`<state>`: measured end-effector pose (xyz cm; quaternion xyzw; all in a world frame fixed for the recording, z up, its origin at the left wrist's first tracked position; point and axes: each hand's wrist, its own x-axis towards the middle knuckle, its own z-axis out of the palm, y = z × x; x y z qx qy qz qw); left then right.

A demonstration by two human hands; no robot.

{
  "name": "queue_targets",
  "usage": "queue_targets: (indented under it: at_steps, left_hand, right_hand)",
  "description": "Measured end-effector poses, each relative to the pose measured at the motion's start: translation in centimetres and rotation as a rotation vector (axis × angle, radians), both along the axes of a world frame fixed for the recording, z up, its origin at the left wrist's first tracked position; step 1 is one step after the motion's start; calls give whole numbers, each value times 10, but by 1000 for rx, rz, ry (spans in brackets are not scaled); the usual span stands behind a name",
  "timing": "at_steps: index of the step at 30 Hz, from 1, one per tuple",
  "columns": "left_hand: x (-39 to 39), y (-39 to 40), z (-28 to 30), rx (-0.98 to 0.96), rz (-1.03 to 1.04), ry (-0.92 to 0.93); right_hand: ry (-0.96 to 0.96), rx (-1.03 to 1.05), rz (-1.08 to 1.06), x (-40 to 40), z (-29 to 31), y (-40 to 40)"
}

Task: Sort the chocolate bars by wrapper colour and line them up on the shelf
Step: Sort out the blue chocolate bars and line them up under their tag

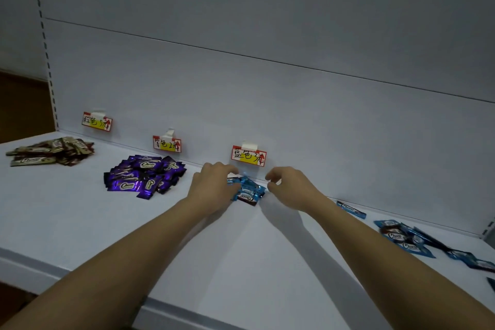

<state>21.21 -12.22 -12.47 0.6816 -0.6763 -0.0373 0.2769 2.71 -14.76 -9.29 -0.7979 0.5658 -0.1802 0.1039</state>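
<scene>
Several blue foil-wrapped chocolate bars lie in a small heap at the back of the white shelf board, directly below the red-and-yellow paper tag with blue handwriting taped to the white back panel. The left hand rests on the heap's left edge, fingers curled over the wrappers and holding them in place. The right hand sits just beside the heap's right edge with fingers bent; whether its fingertips pinch a wrapper cannot be told from this view.

To the left, a pile of purple foil-wrapped bars lies below a 2nd tag, and farther left a pile of brown-and-gold wrapped bars lies below a 3rd tag. To the right, well apart from the heap, loose blue bars are scattered on the shelf, with 1 single blue bar near the back panel.

Step in hand, as judged: gathering and squaring the blue group under its tag. The scattered blue bars remain unsorted, so the task appears well advanced but unfinished. The next move likely calls for reaching right to collect the stray bars, then aligning all 3 groups into tidy rows.
</scene>
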Motion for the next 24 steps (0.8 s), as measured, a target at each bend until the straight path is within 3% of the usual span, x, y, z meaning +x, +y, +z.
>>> queue_targets:
  at_steps: [13, 20, 24]
  left_hand:
    - [-174, -14, -6, 120, -244, 56]
    - [-260, -36, -18, 224, -292, -20]
    - [-273, -36, -25, 206, -385, -106]
  right_hand:
    - [-105, 120, -197, -181, -10, 18]
    - [-3, 47, -663, -302, -23, 27]
    - [101, 173, -673, -334, -43, 39]
